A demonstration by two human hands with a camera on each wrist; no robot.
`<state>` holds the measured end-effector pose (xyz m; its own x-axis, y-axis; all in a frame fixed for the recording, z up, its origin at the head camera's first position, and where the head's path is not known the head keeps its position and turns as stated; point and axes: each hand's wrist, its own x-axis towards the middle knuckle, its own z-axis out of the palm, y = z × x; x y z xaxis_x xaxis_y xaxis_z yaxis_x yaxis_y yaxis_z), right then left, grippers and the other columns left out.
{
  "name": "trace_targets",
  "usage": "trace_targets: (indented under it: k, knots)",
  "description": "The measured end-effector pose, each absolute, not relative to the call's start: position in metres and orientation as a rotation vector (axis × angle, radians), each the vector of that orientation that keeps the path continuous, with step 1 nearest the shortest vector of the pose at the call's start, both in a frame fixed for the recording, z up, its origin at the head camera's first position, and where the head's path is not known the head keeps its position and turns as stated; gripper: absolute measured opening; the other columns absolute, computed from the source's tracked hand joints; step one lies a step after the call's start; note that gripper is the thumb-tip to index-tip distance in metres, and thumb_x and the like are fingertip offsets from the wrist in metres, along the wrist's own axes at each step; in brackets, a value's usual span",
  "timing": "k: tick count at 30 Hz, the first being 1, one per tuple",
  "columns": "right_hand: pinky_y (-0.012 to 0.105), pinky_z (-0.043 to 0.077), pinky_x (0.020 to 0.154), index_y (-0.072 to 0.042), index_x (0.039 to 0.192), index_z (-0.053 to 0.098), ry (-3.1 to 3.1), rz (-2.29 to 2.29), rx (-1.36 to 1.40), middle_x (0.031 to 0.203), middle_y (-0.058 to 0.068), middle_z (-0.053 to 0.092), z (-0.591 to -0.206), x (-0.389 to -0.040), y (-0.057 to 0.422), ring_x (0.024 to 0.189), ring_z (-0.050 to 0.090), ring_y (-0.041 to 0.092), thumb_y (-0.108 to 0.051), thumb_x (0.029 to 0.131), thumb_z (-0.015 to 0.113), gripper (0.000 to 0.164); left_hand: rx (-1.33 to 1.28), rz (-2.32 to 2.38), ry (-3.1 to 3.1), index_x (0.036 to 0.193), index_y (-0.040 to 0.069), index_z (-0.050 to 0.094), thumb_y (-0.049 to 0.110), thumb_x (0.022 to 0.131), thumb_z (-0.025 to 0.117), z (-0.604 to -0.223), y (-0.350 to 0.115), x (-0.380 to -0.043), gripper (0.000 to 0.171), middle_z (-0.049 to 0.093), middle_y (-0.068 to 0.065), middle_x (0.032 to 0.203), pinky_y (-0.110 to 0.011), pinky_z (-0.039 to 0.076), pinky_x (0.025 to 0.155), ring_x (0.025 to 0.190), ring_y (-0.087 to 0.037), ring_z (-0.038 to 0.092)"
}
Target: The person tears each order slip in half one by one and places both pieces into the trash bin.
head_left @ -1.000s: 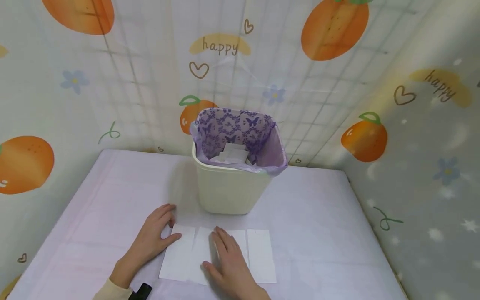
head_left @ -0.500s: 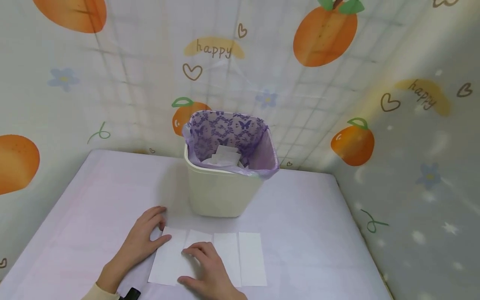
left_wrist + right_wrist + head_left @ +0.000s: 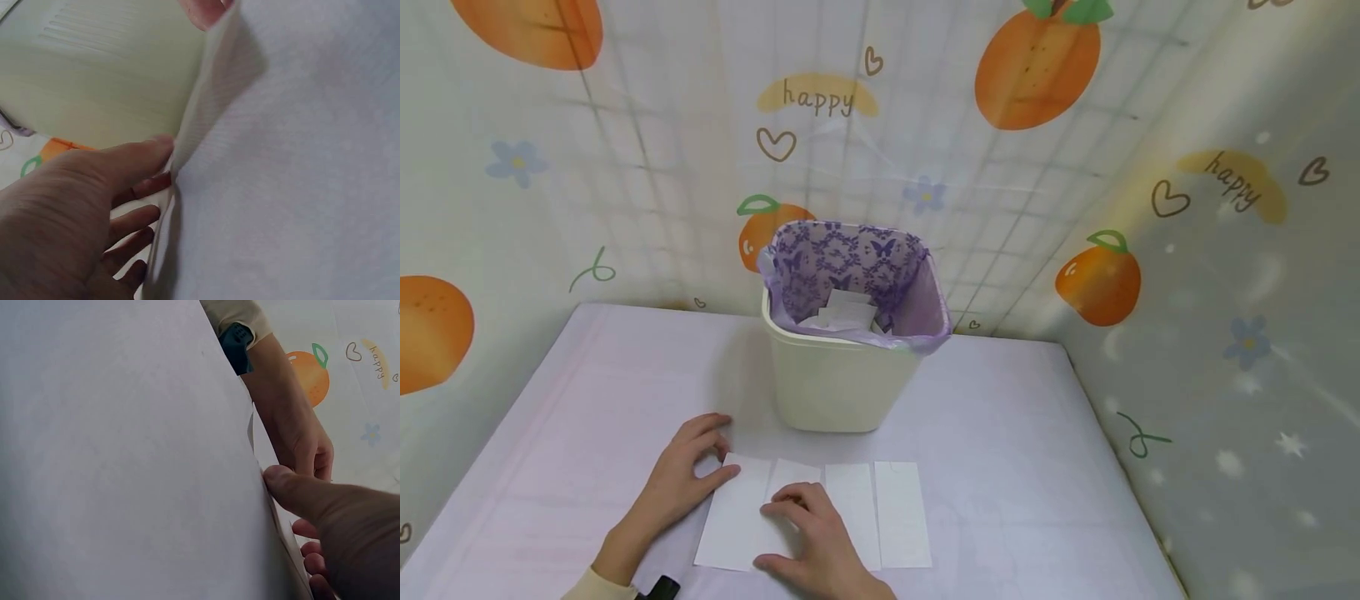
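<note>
Several white paper strips lie side by side near the table's front, their long edges touching or nearly so. My left hand (image 3: 681,475) rests beside the leftmost strip (image 3: 728,521), fingers spread and thumb at its edge. Over the second strip (image 3: 796,472), my right hand (image 3: 820,537) stands with bent fingers, thumb and forefinger apart. In the right wrist view its thumb (image 3: 284,478) touches an edge of the white surface. To its right lie a third strip (image 3: 856,517) and a fourth strip (image 3: 902,517). The right hand hides part of the second and third strips.
Behind the strips stands a cream wastebasket (image 3: 827,392) lined with a purple patterned bag (image 3: 842,258). White paper pieces (image 3: 847,312) lie in it. The white-covered table (image 3: 1000,467) meets a curtain (image 3: 647,225) printed with oranges at the back.
My right hand has moved left from the third strip to the second, and its fingers have bent more. The left hand has stayed at the leftmost strip. The head view has shifted slightly.
</note>
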<state>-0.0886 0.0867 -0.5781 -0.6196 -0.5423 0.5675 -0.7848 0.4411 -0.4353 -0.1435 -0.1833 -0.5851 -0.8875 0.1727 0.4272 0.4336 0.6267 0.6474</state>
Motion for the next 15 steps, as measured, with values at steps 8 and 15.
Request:
trace_targets:
  k: [8, 15]
  knots:
    - [0.022, 0.049, 0.098, -0.014, 0.119, 0.073, -2.363, 0.982, 1.122, 0.122, 0.004, 0.064, -0.5788, -0.0866, 0.0869, 0.11, 0.059, 0.014, -0.037, 0.079, 0.093, 0.051, -0.402, -1.326, -2.526, 0.081, 0.03, 0.065, 0.016, 0.086, 0.088, -0.5889, -0.1865, -0.1414, 0.027, 0.065, -0.009, 0.141, -0.026, 0.036, 0.111, 0.138, -0.037, 0.053]
    - [0.026, 0.052, 0.1, -0.01, 0.122, 0.072, -2.438, 1.015, 1.041, 0.125, 0.001, 0.066, -0.5743, -0.0848, 0.0861, 0.116, 0.061, 0.015, -0.034, 0.082, 0.091, 0.051, -0.229, -1.669, -2.473, 0.09, 0.025, 0.072, 0.025, 0.094, 0.081, -0.5794, -0.1914, -0.1419, 0.011, 0.065, -0.003, 0.144, -0.015, 0.033, 0.108, 0.14, -0.029, 0.055]
